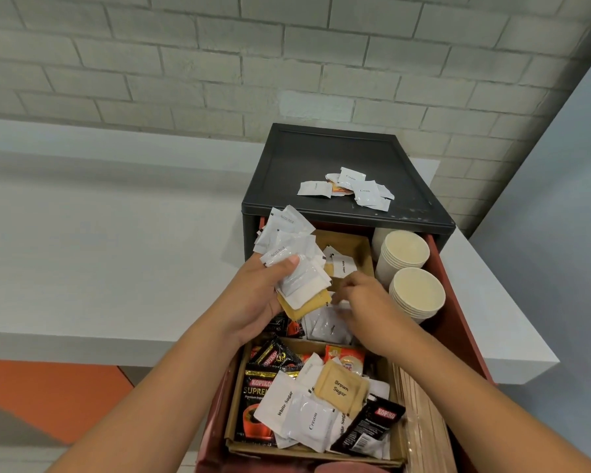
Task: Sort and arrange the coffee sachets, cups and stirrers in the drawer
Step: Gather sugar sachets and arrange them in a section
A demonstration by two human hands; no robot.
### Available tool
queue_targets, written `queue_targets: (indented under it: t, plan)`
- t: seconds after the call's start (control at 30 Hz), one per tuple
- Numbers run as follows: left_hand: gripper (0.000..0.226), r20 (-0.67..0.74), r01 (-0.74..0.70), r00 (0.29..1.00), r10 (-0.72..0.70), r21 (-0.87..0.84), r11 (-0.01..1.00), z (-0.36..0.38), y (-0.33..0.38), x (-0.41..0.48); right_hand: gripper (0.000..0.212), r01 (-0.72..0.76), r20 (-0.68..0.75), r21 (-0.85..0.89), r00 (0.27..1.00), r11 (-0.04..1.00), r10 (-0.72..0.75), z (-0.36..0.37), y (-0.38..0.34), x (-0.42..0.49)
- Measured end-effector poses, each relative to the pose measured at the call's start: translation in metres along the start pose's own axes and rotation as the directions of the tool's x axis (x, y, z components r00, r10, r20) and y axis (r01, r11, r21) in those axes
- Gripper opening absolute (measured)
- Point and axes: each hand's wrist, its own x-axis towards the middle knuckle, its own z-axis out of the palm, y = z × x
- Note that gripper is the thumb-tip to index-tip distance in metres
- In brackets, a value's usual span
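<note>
— The hands?
— The left hand [253, 295] grips a fanned bunch of sachets [294, 254] above the drawer [458, 302]. The right hand [362, 302] curls onto loose sachets [325, 327] in the middle compartment; whether it pinches one, I cannot tell.
— Cups?
— Two: a rear cup stack [406, 250] and a front cup stack [418, 293], at the drawer's back right.

Your left hand [253, 298] is raised, palm turned inward, thumb and fingers gripping a thick bunch of sachets [294, 254]. Your right hand [362, 302] reaches down just beside it, fingers curled, their tips blurred; both forearms are bare
</note>
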Motion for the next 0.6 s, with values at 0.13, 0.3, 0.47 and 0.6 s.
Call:
queue_targets:
  t: [0.13, 0.3, 0.47, 0.6]
  plan:
    - [0.044, 0.039, -0.002, 0.999, 0.001, 0.017, 1.000, 0.000, 0.000, 0.000, 0.011, 0.016, -0.252, 0.514, 0.958, 0.858, 0.133, -0.028, -0.013, -0.014]
    - [0.057, 0.080, -0.001, 0.997, -0.003, 0.041, 0.999, 0.001, 0.000, -0.003, 0.047, 0.041, -0.245, 0.645, 0.957, 0.763, 0.155, -0.032, -0.041, -0.013]
    - [0.041, 0.131, 0.105, 0.987, -0.095, -0.067, 0.992, 0.002, 0.004, -0.003, 0.037, -0.020, -0.194, 0.678, 0.959, 0.735, 0.205, -0.030, -0.041, -0.003]
    - [0.042, 0.175, 0.100, 0.981, -0.088, -0.061, 0.993, -0.001, 0.003, -0.003, 0.020, -0.050, -0.137, 0.749, 0.964, 0.661, 0.227, -0.030, -0.038, -0.003]
